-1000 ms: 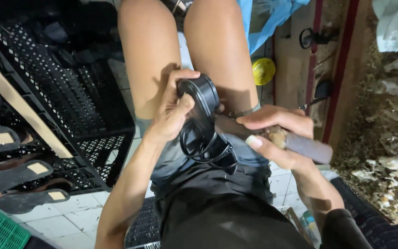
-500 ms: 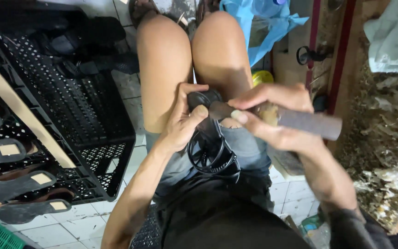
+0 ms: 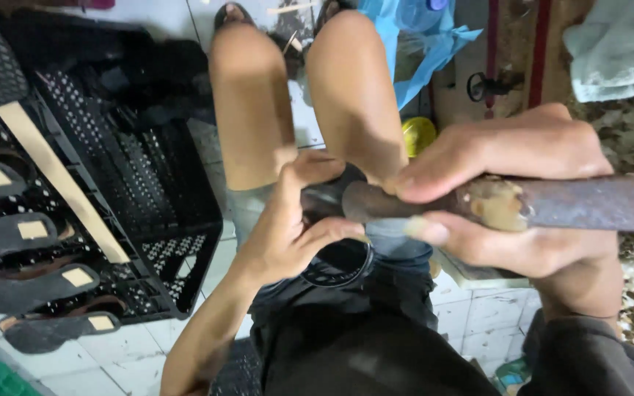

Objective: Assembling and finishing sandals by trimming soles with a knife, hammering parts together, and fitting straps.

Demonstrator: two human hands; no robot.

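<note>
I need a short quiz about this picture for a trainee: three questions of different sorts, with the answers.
1. True or false: the right hand grips a long tool with a dark metal shaft.
2. What does the left hand hold? A) a yellow lid B) a black sandal part C) a blue bag
3. Where does the black plastic crate stand relative to the person's knees?

Key
1. True
2. B
3. To their left, on the tiled floor.

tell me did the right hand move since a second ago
Yes: the right hand rose with the tool, from the lap toward the knees.
</note>
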